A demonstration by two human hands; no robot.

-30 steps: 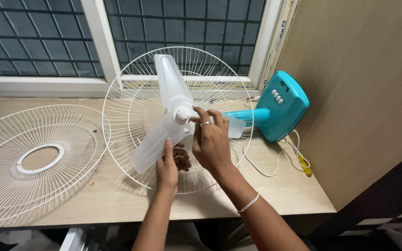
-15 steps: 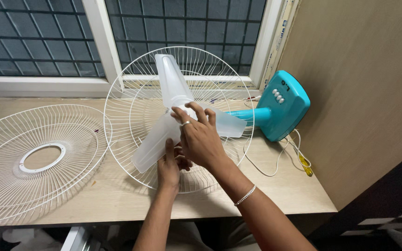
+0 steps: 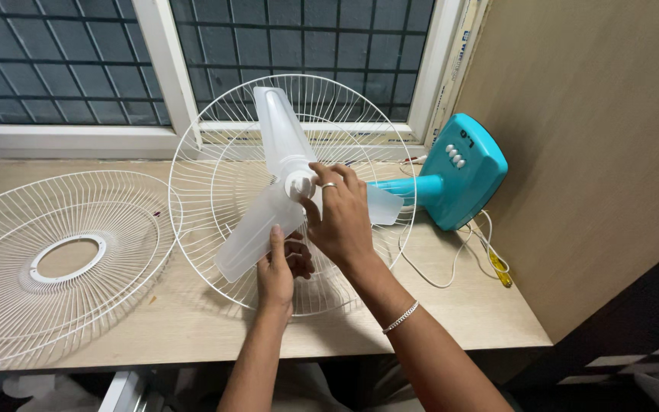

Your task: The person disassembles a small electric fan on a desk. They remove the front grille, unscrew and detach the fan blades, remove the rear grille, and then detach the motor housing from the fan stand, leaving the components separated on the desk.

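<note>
- Blade (image 3: 284,179), a translucent three-winged piece, is seated on the hub in front of the rear guard (image 3: 215,137), near the middle of the counter (image 3: 451,313), with the fan lying on its back.
- Cap (image 3: 299,185), a small white knob at the blade's centre, is pinched by the fingertips of the right hand (image 3: 341,217); whether it is being tightened or loosened cannot be told.
- The lower wing is gripped by the left hand (image 3: 280,271), thumb on top, so the blade is kept from turning.
- Judged from how things lie, the work is partway: the rear guard and blade are on the motor, while the front guard (image 3: 55,259) is off and lies flat on the counter, well apart to the left.
- The teal base (image 3: 470,172) with its row of white buttons rests on its side by the wall at right, joined to the fan by a teal stem.
- A white cord (image 3: 440,278) is looped on the counter just beside the base, with a yellow-ended piece near it.
- Nothing is seen between the hands and the hub; only the wires of the rear guard crowd the left hand from below.
</note>
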